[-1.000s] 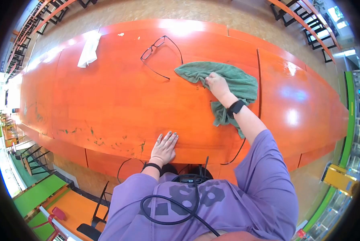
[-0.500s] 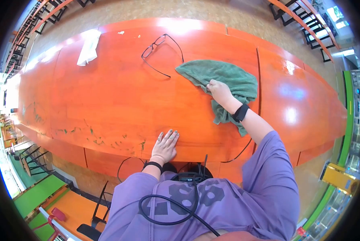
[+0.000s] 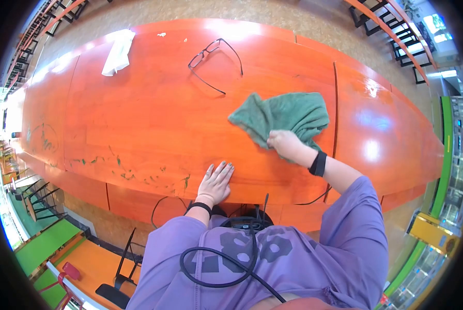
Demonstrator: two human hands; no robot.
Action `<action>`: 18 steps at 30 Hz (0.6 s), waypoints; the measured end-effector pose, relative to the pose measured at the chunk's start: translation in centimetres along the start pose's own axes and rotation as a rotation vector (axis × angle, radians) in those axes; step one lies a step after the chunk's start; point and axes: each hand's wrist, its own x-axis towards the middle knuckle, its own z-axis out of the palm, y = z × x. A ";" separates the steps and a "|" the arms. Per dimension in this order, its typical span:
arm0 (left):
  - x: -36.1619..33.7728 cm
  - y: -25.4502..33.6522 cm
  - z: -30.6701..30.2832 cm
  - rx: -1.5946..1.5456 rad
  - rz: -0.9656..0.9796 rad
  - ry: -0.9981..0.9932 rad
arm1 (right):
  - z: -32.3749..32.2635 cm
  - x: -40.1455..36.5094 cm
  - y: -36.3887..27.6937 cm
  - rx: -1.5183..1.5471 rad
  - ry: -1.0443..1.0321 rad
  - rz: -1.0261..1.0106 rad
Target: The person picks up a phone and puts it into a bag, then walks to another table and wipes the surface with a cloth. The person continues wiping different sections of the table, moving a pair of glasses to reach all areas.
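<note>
A crumpled green cloth [image 3: 288,113] lies on the orange tabletop [image 3: 154,124], to the right of the middle. My right hand [image 3: 286,143] is closed on its near edge, knuckles up, with a black band on the wrist. Flat on the table near the front edge rests my left hand [image 3: 215,182], fingers stretched and holding nothing. Beyond the cloth, a pair of glasses [image 3: 212,47] lies with its temples unfolded. Green smears [image 3: 120,168] mark the table to the left of my left hand.
Toward the far left lies a white paper or tissue [image 3: 119,53], with small white scraps [image 3: 161,34] beside it. A seam [image 3: 335,111] crosses the table on the right. A black cable [image 3: 216,284] hangs over my purple shirt. Chairs [image 3: 40,201] stand at lower left.
My right hand has pulled the green cloth nearer to me, and its far edge has drawn back from the glasses. My left hand has stayed almost in place.
</note>
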 end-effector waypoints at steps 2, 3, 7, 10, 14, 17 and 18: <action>-0.1 0.0 0.1 -0.004 0.000 0.007 | 0.8 -0.3 -1.2 0.069 0.048 -0.007; -0.1 0.0 0.1 -0.004 0.002 0.010 | 0.9 -0.4 -1.4 0.125 0.056 0.045; 0.1 0.1 -0.1 0.000 -0.011 -0.019 | 0.9 1.6 -0.3 -0.032 0.191 0.238; 0.0 0.1 -0.2 0.020 -0.021 -0.045 | 1.7 5.4 4.0 -0.093 0.344 0.348; 0.2 0.3 -0.3 0.018 -0.027 -0.055 | -1.0 10.8 8.6 0.012 0.423 0.711; 0.2 0.0 0.0 0.022 -0.010 -0.005 | -2.0 12.3 9.3 0.075 0.413 0.784; 0.0 0.0 0.2 0.016 0.001 0.021 | -2.1 12.0 9.4 0.068 0.387 0.759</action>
